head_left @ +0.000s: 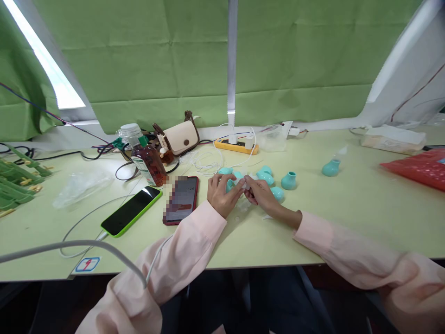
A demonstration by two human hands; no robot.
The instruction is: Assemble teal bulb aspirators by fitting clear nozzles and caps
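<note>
left hand (221, 195) up close to the right hand (260, 195), and the fingertips of both are meeting on a small translucent piece (244, 184), pinched between them just above the pale green table (347, 222). so this looks like close two-handed fingertip work; exactly how the piece is being worked i can't tell, fingers cover most of it. what it calls for next, i'd say, is a light, even pinch from both sides. teal bulbs (264, 175) sit just beyond the hands, an open-necked bulb (289, 180) stands to the right, and a clear-tipped bulb (331, 168) is farther off. both forearms reach in from the near edge, wrists low, thumbs turned inward, fingers curled.
</note>
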